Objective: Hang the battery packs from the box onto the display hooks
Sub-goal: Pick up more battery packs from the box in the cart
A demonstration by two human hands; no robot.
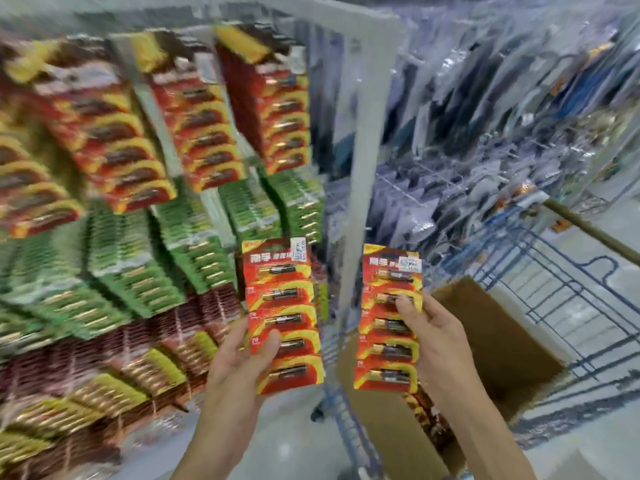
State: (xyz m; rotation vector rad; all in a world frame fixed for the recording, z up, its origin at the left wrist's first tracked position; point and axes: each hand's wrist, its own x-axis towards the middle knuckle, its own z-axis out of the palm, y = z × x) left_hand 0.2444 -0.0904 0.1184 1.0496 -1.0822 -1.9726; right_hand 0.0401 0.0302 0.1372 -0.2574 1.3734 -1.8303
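Gripping first battery strip (pixel 284 317) in left hand (pixel 239 362) at lower centre, thumb across the front; pinching second battery strip (pixel 384 348) in right hand (pixel 436 344) just right of it, with the box (pixel 502 341) lower right. Probably light, thin, floppy card with slick blisters, easy to bend. Better to regrip near the top edge before feeding onto the hanging red rows (pixel 273 109) upper centre.

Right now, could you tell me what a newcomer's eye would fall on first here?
Two red-and-yellow battery packs at centre: the left hand grips the left pack, the right hand the right pack. Behind, at left, blurred rows of hanging red packs sit above green packs; an open cardboard box lies lower right by a blue wire cart.
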